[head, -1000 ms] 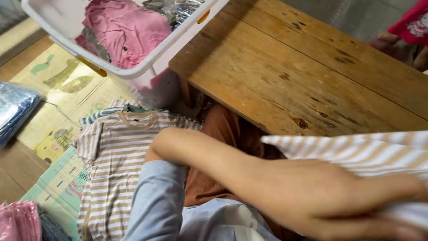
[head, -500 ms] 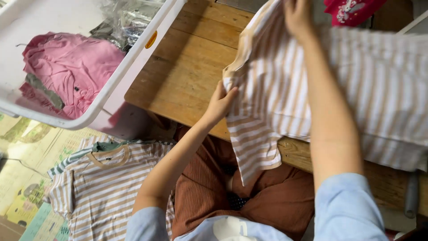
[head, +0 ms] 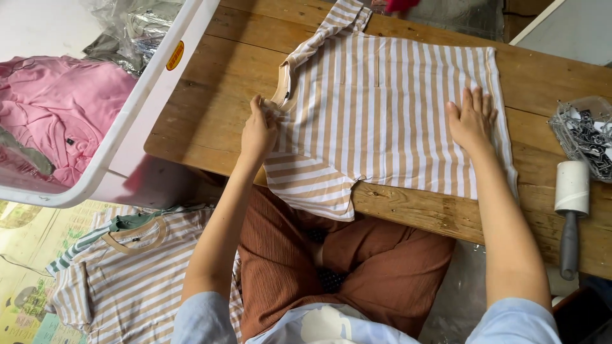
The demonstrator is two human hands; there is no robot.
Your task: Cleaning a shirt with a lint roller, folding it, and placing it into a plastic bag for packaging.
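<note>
tan-and-white striped shirt (head: pixel 389 108), pink clothes (head: pixel 57 108), white bin (head: pixel 137 121)

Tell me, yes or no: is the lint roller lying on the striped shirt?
No, the lint roller lies on bare table, apart from the shirt.

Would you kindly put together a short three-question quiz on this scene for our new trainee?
1. True or false: the striped T-shirt lies spread on the wooden table, one sleeve hanging over the near edge.
2. Which hand lies flat on the shirt's body? A) left hand B) right hand
3. Fill in: beside the table's right end lies a lint roller, and behind it a clear tub of ____ clips.

Key:
1. True.
2. B; the left hand pinches the fabric near the collar.
3. Metal.
</note>
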